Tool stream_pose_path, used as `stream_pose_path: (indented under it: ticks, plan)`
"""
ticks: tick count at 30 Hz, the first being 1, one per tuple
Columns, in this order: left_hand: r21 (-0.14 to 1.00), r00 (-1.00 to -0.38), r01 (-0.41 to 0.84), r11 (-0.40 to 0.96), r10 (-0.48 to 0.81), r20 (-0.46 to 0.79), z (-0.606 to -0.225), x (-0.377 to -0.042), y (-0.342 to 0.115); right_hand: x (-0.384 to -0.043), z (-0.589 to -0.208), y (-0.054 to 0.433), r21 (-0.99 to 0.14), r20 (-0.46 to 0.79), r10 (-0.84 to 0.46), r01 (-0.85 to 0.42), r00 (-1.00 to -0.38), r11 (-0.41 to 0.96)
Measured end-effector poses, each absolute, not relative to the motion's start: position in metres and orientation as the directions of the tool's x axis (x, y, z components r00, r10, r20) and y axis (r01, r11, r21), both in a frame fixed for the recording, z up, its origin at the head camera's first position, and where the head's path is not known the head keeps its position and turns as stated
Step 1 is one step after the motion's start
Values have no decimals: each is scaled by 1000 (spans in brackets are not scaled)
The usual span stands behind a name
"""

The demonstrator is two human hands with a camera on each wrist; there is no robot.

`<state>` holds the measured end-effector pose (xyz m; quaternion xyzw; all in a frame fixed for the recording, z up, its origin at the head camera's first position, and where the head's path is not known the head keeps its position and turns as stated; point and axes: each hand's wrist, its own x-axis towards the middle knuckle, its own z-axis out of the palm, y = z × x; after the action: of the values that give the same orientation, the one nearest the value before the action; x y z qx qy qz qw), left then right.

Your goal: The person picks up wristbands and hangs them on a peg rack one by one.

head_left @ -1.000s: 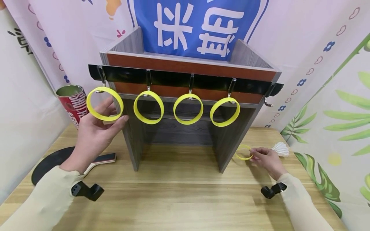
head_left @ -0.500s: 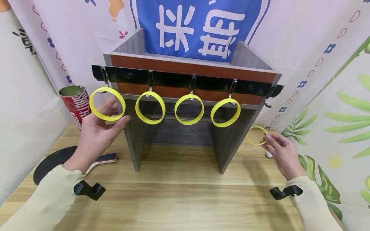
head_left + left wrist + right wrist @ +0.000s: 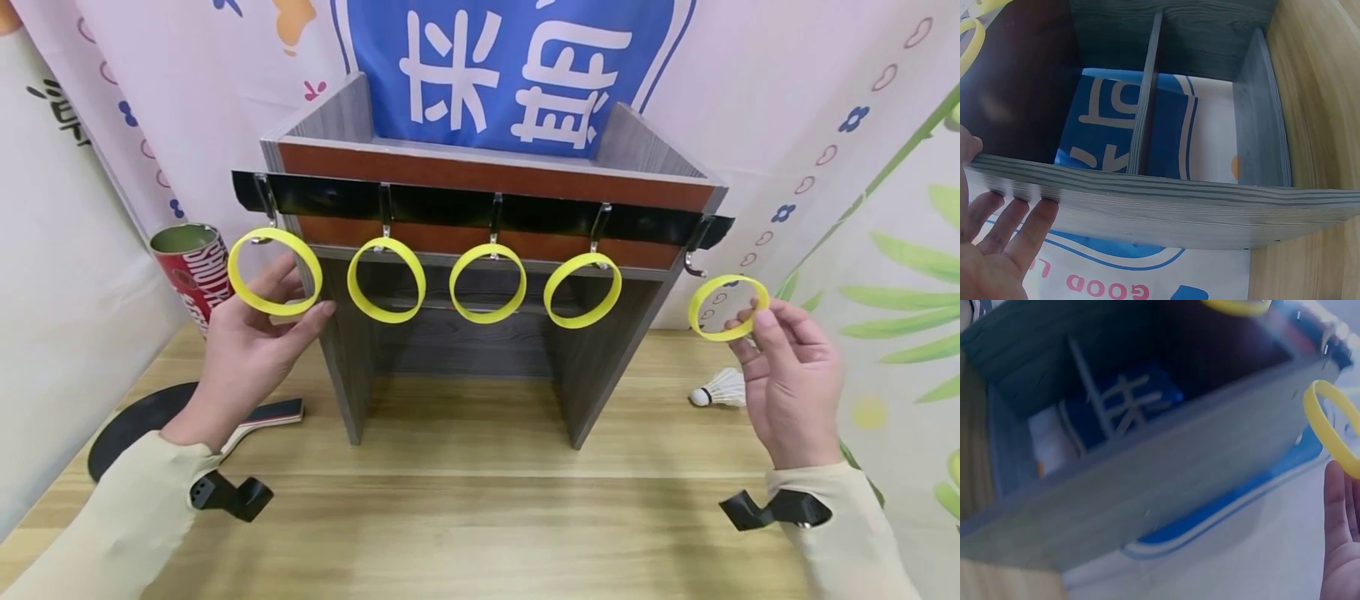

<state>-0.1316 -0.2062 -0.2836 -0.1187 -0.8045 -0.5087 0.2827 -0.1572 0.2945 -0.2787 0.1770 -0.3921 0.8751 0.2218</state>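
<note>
My left hand [image 3: 247, 358] grips the left side panel of a grey wooden shelf unit [image 3: 495, 167]. In the left wrist view its thumb lies at the panel's front edge and the fingers [image 3: 1032, 234] press the outer face. A yellow ring [image 3: 238, 287] hangs from the leftmost hook, in front of that hand. More yellow rings [image 3: 460, 304] hang on the neighbouring hooks of the black strip [image 3: 442, 198]. My right hand [image 3: 806, 392] pinches another yellow ring [image 3: 697, 312], just right of and below the bare rightmost hook [image 3: 693, 265].
A shuttlecock [image 3: 720, 390] lies on the wooden table [image 3: 465, 517] right of the shelf. At left are a black table tennis paddle [image 3: 135, 425] and an open red can [image 3: 187, 262]. A printed cloth [image 3: 750, 108] hangs behind.
The right hand has lifted its ring from low beside the shelf, up and to the right, to near the rightmost hook. The left hand stays on the panel.
</note>
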Motion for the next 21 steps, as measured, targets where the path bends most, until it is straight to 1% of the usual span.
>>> stream_pose_path:
  ticks: [5, 7, 10, 14, 17, 21]
  plan:
    - [749, -809, 485, 451, -94, 580, -285, -132, -205, -147, -259, 284, -504, 591, 224, -571, -775, -647]
    - [749, -809, 483, 454, -96, 580, -285, -132, -204, -143, -252, 279, -492, 623, 216, -591, -752, -639]
    - [752, -811, 480, 453, -99, 577, -285, -131, -204, -139, -244, 272, -489, 647, 189, -592, -739, -641]
    - [753, -812, 478, 453, -97, 575, -286, -131, -203, -136, -237, 264, -519, 679, 116, -587, -725, -621]
    - [751, -813, 479, 454, -93, 575, -286, -131, -204, -137, -237, 259, -556, 690, 73, -593, -720, -582]
    - [747, -812, 474, 466, -96, 575, -284, -131, -206, -140, -241, 251, -606, 672, 49, -587, -739, -537]
